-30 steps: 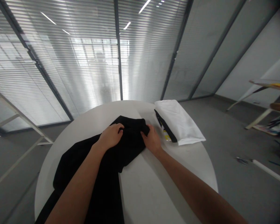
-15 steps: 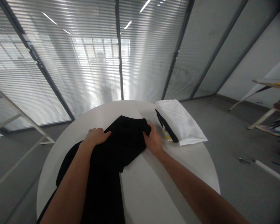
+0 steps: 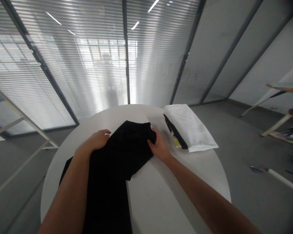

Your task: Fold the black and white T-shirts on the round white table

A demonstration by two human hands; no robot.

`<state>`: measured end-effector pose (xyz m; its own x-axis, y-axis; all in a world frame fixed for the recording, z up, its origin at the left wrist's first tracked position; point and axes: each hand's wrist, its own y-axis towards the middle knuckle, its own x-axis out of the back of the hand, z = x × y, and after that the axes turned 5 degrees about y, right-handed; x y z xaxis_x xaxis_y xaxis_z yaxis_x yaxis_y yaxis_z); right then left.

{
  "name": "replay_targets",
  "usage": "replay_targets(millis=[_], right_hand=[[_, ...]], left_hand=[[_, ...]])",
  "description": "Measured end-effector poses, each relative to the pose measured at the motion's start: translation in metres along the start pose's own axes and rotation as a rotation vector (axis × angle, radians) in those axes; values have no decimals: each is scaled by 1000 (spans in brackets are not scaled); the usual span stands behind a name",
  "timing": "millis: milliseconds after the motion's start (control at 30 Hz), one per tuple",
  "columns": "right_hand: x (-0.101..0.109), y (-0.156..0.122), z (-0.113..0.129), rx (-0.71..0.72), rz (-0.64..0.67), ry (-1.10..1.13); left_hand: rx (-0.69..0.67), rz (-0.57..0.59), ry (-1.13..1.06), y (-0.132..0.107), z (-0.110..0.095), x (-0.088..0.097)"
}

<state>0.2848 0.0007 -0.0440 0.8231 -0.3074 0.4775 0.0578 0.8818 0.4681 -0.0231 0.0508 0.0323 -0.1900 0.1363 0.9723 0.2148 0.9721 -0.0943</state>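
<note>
A black garment (image 3: 117, 162) lies bunched on the round white tabletop (image 3: 161, 198), its long lower part trailing toward the person. The left hand (image 3: 94, 140) rests palm down at the garment's left edge, grip open, fingers extended. The right hand (image 3: 159, 149) sits curled against the garment's right fold, though whether that grip is pinching cloth cannot be told. Just beside it lie a folded white cloth (image 3: 190, 128) and a black strip (image 3: 175, 136) with a yellow label (image 3: 176, 143)
</note>
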Motion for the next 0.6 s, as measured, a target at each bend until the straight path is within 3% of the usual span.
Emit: replay_targets(millis=[133, 333, 433, 600], right_hand=[[0, -1, -4, 94, 79, 27], [0, -1, -7, 110, 108, -45], [-2, -1, -3, 42, 93, -178], [-2, -3, 8, -54, -53, -419]], left_hand=[[167, 41, 42, 10, 9, -17], [154, 124, -13, 11, 0, -20], [146, 72, -67, 9, -6, -14], [192, -61, -269, 7, -20, -5]])
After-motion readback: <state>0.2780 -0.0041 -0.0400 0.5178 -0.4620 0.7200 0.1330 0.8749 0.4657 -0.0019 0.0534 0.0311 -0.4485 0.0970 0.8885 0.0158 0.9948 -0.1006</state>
